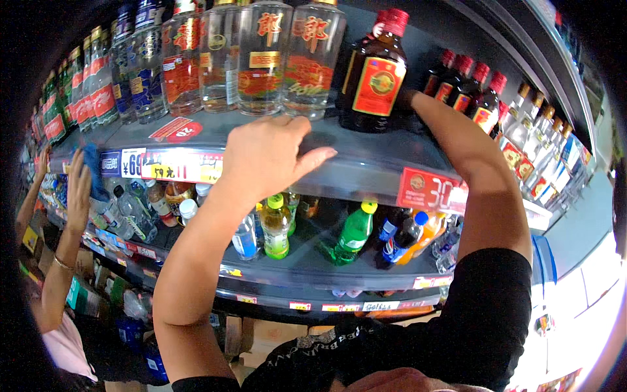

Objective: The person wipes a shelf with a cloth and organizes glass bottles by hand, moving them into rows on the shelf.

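On smooth grey shelf edge (366, 171), left hand (268, 153) loosely curled, empty; right hand hidden behind glossy dark glass bottle (373, 78).

Only one view is showing here. The head camera is sitting on the person's head and is looking forward and slightly upward at a shop shelf (366, 171), very close to it. The person's forearms are rising into the picture from the lower edge. The wide lens is bending the shelf edges toward the rim, and the corners are fading into black. A second person is standing at the far left.
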A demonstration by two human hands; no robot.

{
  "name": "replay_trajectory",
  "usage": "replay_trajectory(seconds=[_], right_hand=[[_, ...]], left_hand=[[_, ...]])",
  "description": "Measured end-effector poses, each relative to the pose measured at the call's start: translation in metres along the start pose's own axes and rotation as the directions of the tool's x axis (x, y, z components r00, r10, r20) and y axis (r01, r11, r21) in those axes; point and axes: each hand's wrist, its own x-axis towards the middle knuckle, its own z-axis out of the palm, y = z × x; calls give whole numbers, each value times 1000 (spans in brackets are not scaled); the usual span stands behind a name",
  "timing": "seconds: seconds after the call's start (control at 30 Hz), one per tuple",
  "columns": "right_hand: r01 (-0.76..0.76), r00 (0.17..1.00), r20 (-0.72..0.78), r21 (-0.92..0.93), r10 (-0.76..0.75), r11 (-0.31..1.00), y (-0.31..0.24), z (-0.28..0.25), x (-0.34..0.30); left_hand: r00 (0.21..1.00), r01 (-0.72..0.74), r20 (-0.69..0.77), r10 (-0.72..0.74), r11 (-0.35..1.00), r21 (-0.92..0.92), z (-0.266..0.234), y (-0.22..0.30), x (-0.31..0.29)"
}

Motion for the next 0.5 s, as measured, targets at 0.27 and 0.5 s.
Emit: replay_trajectory(seconds=[0.27,0.5], right_hand=[[111,982,-146,-50,-117,993,-9,-17,24],[198,928,-302,-98,-219,975,-16,-50,47]], left_hand=[[1000,-17,14,17,1000,1,-2,1,1],[999,-40,-20,40,999,-4,2,1,2]])
